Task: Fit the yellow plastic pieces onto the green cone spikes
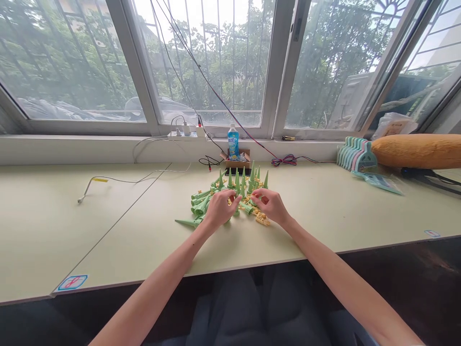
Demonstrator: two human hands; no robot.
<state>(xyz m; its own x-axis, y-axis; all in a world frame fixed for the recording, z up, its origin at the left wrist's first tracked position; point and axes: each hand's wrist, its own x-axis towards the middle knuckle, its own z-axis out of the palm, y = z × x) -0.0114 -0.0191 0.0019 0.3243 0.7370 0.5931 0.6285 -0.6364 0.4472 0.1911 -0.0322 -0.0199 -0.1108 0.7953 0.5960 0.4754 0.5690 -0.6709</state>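
Note:
My left hand [222, 206] is closed, thumb and fingers pinched at the upper part of a light green plastic cone [236, 210] whose base shows below them. Facing it, my right hand [271, 205] pinches what looks like a small yellow plastic piece [252, 196] between thumb and fingertips; its shape is mostly hidden. Behind both hands stand several upright green cones [237, 181]. More hollow green cones [200, 206] lie in a pile left of my left hand. Small yellow pieces [262, 219] lie loose below my right hand.
A small cardboard box [237, 163] with a blue-labelled bottle [233, 142] is behind the cones. Coiled wires [284, 160] and a power strip [187, 136] sit near the window. Pastel plastic hangers [356, 154] and an orange-brown plush roll [416, 150] are at the right.

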